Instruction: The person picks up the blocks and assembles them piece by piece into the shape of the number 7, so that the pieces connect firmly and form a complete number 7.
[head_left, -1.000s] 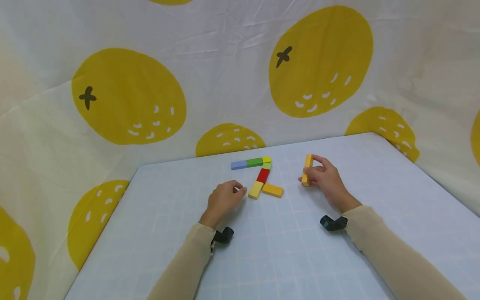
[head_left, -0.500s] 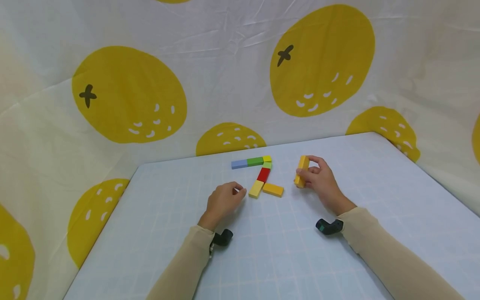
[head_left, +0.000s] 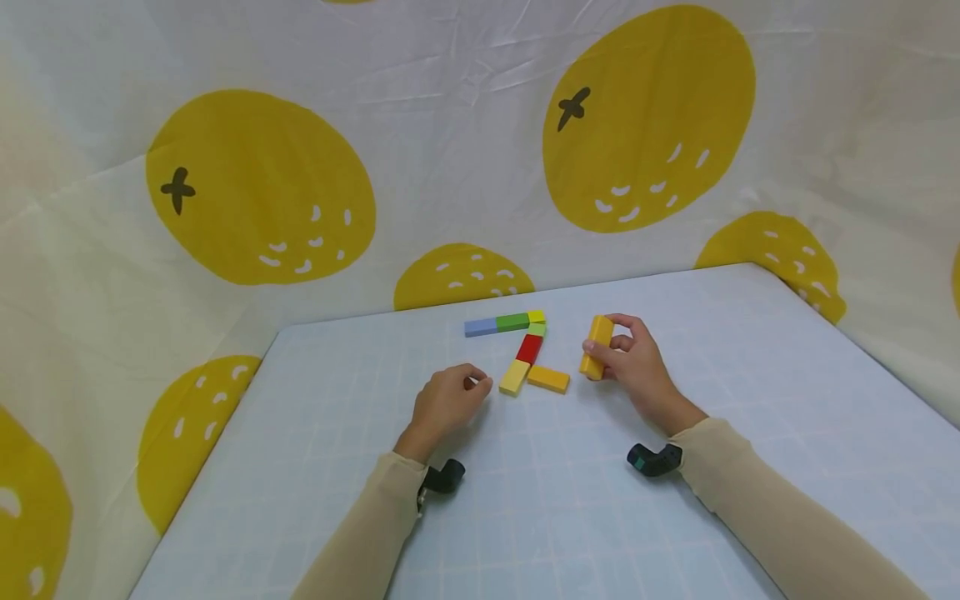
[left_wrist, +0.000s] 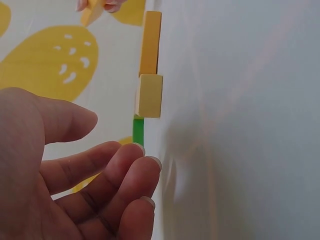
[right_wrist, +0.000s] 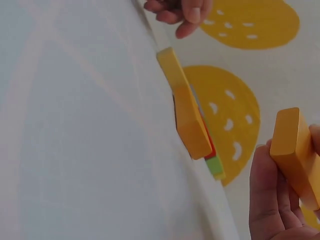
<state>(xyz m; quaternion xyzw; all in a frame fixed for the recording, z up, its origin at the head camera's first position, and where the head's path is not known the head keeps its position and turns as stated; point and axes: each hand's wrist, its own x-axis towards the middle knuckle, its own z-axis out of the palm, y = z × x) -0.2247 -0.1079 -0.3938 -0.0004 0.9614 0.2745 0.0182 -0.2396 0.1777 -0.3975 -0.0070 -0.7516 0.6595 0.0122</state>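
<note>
In the head view my right hand [head_left: 636, 367] pinches an orange block [head_left: 597, 347] between thumb and fingers, held tilted above the table, right of the laid blocks. The right wrist view shows the same orange block [right_wrist: 292, 150] against the fingers. My left hand [head_left: 450, 404] holds nothing, its fingers loosely bent beside a pale yellow block [head_left: 514, 377]. Touching or close to that block lies a second orange block [head_left: 548, 379]. From the pale yellow one a line runs back through a red block [head_left: 528, 349], a light green block [head_left: 537, 329] and a bright yellow block [head_left: 536, 317].
A green block [head_left: 513, 322] and a blue block [head_left: 481, 327] continue the row leftward from the bright yellow one. The pale gridded table [head_left: 555, 500] ends at the back against a white curtain [head_left: 465, 167] with yellow fruit prints. Each wrist carries a black camera.
My right hand has moved left and slightly toward me with the orange block, bringing it closer to the laid blocks. The block leans more. My left hand has stayed nearly still.
</note>
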